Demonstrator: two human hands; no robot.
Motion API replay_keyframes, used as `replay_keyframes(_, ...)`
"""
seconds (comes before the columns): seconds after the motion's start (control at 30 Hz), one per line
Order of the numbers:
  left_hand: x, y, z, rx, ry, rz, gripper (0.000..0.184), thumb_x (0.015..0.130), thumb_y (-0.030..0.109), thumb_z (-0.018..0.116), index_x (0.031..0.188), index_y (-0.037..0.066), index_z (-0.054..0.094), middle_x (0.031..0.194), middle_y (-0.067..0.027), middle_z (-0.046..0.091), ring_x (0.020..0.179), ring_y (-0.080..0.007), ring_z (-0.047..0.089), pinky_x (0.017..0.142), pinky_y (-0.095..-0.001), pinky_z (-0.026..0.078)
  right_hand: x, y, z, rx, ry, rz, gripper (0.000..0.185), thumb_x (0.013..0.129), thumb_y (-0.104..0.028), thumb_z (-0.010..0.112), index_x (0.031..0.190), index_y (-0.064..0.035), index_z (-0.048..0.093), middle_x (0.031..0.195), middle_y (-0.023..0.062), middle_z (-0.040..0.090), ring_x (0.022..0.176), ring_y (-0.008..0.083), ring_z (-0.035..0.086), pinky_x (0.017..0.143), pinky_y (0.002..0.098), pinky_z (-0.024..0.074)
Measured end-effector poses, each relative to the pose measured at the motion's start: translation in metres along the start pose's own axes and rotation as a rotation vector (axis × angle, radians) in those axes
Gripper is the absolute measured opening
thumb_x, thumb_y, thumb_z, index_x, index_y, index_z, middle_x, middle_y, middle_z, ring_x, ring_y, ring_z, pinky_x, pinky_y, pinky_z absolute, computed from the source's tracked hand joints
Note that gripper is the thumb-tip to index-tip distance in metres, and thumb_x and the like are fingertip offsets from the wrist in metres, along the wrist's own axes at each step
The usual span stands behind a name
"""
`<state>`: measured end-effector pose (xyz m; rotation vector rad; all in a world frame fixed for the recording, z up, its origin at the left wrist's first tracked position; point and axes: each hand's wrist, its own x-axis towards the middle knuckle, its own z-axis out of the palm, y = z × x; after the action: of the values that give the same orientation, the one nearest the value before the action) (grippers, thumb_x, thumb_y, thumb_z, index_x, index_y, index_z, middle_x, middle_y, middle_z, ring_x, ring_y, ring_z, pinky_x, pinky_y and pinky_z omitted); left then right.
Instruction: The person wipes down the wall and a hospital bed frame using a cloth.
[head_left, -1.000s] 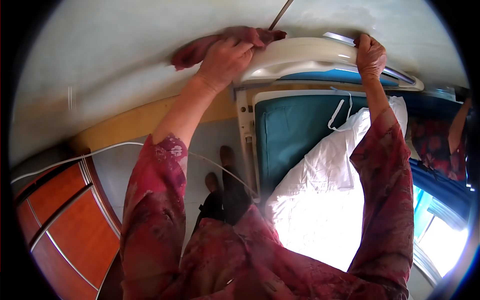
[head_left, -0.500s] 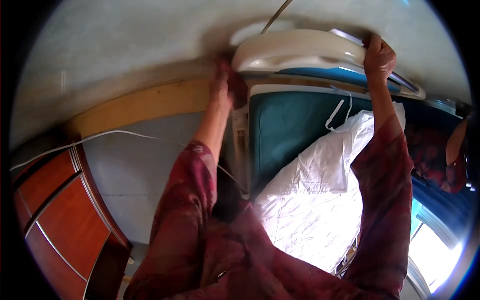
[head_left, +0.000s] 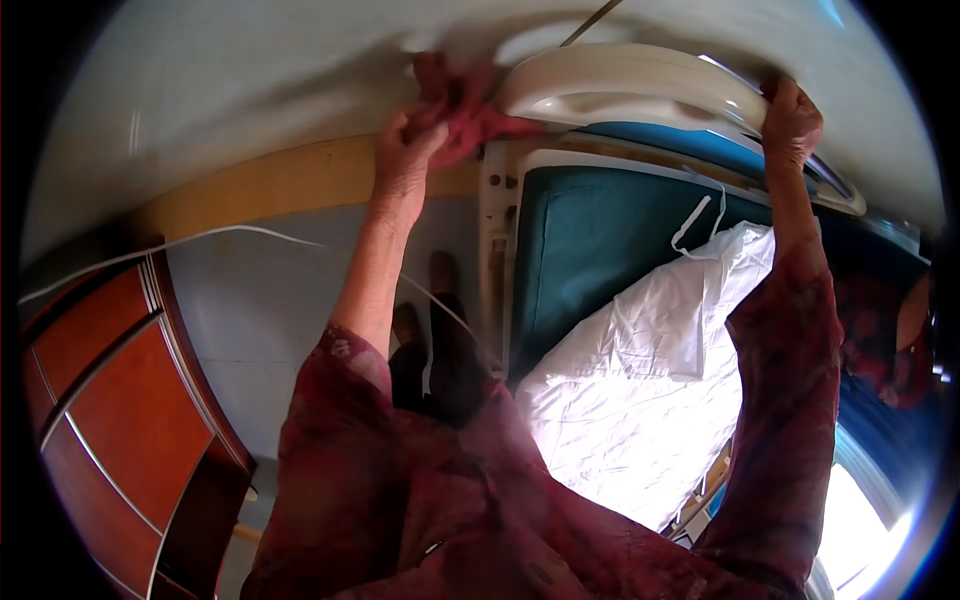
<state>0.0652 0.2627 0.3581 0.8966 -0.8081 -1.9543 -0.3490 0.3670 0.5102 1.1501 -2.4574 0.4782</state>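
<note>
A crumpled red cloth [head_left: 465,115] hangs from my left hand [head_left: 403,165], whose fingers are closed on it. The cloth is smeared by motion and lies beside the left end of a cream plastic bed headboard [head_left: 640,82], close to the wall. My right hand [head_left: 793,125] is wrapped round the right part of that headboard, by a shiny metal rail [head_left: 835,185]. Below the headboard is a dark green mattress [head_left: 590,225]. A white sheet [head_left: 640,400] is bunched over it, with a loose white tie [head_left: 690,225] near its upper edge.
A pale wall [head_left: 250,100] with a yellowish lower band stands behind the headboard. A white cable [head_left: 230,232] crosses at left above the grey floor [head_left: 270,320]. A red-brown cabinet [head_left: 140,400] is at left. Another person's arm [head_left: 913,312] shows at the right edge.
My left hand has moved left, away from the headboard's end, and the red cloth has spread out. My right hand keeps its grip. The headboard appears further right in view.
</note>
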Motion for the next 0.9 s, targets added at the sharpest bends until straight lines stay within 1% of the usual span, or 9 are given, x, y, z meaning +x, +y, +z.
replay_keyframes(0.07, -0.008, -0.027, -0.020, 0.279, 0.015, -0.172, 0.032, 0.087, 0.003, 0.061, 0.119, 0.004, 0.056, 0.106, -0.0077, 0.063, 0.098, -0.0178, 0.061, 0.088, -0.0335, 0.050, 0.002, 0.011, 0.001, -0.311, -0.008, -0.298, 0.014, 0.082, -0.023, 0.056, 0.081, -0.0169, 0.068, 0.085, 0.0111, 0.070, 0.079, 0.0361, 0.065, 0.069, 0.0424, 0.0508)
replay_keyframes(0.2, -0.005, -0.110, -0.029, 0.301, -0.145, -0.229, 0.028, 0.087, 0.002, 0.059, 0.115, 0.005, 0.058, 0.106, -0.0075, 0.063, 0.097, -0.0170, 0.061, 0.085, -0.0301, 0.050, -0.002, 0.004, -0.001, -0.123, 0.017, -0.193, 0.007, 0.081, -0.016, 0.058, 0.081, -0.0170, 0.065, 0.084, 0.0078, 0.070, 0.079, 0.0330, 0.067, 0.066, 0.0396, 0.0517)
replay_keyframes(0.27, 0.001, -0.130, -0.015, 0.916, -0.162, 0.006, 0.034, 0.083, -0.004, 0.055, 0.115, 0.007, 0.059, 0.107, -0.0076, 0.064, 0.098, -0.0234, 0.061, 0.088, -0.0318, 0.050, 0.001, 0.007, 0.002, -0.094, 0.022, -0.172, 0.010, 0.082, -0.018, 0.056, 0.080, -0.0171, 0.066, 0.084, 0.0077, 0.070, 0.079, 0.0320, 0.067, 0.068, 0.0390, 0.0515)
replay_keyframes(0.47, 0.010, -0.156, -0.038, 1.548, -0.416, 0.360, 0.050, 0.076, -0.010, 0.050, 0.121, 0.010, 0.058, 0.117, -0.0125, 0.060, 0.108, -0.0360, 0.055, 0.097, -0.0396, 0.043, 0.008, 0.008, 0.000, -0.008, -0.029, -0.048, 0.038, 0.089, -0.034, 0.044, 0.078, -0.0155, 0.075, 0.083, 0.0066, 0.072, 0.083, 0.0244, 0.068, 0.078, 0.0328, 0.0490)
replay_keyframes(0.6, -0.007, -0.188, -0.067, 1.369, -0.475, 0.199, 0.051, 0.075, -0.011, 0.049, 0.120, 0.011, 0.060, 0.129, -0.0139, 0.052, 0.113, -0.0351, 0.053, 0.100, -0.0393, 0.041, 0.007, 0.016, -0.002, -0.046, 0.007, -0.040, 0.034, 0.089, -0.033, 0.047, 0.081, -0.0151, 0.075, 0.083, 0.0050, 0.072, 0.082, 0.0242, 0.069, 0.075, 0.0326, 0.0499)
replay_keyframes(0.67, -0.022, -0.201, -0.078, 0.581, -0.450, -0.165, 0.048, 0.077, -0.008, 0.048, 0.119, 0.012, 0.061, 0.130, -0.0144, 0.050, 0.115, -0.0339, 0.052, 0.096, -0.0378, 0.044, 0.013, 0.031, 0.002, -0.124, 0.016, -0.272, 0.025, 0.089, -0.030, 0.052, 0.086, -0.0171, 0.073, 0.085, 0.0048, 0.072, 0.082, 0.0229, 0.069, 0.073, 0.0329, 0.0513)
replay_keyframes(0.7, -0.030, -0.198, -0.079, 0.580, -0.446, -0.170, 0.048, 0.077, -0.008, 0.048, 0.119, 0.012, 0.061, 0.130, -0.0144, 0.050, 0.115, -0.0339, 0.052, 0.096, -0.0378, 0.044, 0.008, 0.029, -0.003, -0.413, 0.008, -0.374, 0.018, 0.091, -0.016, 0.051, 0.100, -0.0158, 0.067, 0.093, 0.0033, 0.072, 0.087, 0.0176, 0.069, 0.077, 0.0288, 0.0524)
replay_keyframes(0.77, -0.056, -0.184, -0.077, 1.201, -0.314, 0.218, 0.036, 0.081, -0.001, 0.055, 0.113, 0.011, 0.063, 0.125, -0.0141, 0.054, 0.110, -0.0343, 0.056, 0.089, -0.0411, 0.048, 0.009, 0.032, -0.003, -0.431, 0.023, -0.402, 0.018, 0.091, -0.017, 0.052, 0.099, -0.0134, 0.068, 0.093, 0.0041, 0.072, 0.086, 0.0170, 0.068, 0.078, 0.0286, 0.0518)
replay_keyframes(0.9, -0.077, -0.145, -0.062, 0.921, -0.366, 0.340, 0.032, 0.083, 0.002, 0.053, 0.113, 0.009, 0.062, 0.117, -0.0136, 0.059, 0.106, -0.0339, 0.059, 0.085, -0.0398, 0.049, 0.018, 0.041, 0.004, 0.198, -0.042, -0.013, 0.031, 0.092, -0.026, 0.054, 0.101, -0.0019, 0.071, 0.095, 0.0063, 0.072, 0.083, 0.0151, 0.066, 0.080, 0.0288, 0.0503)
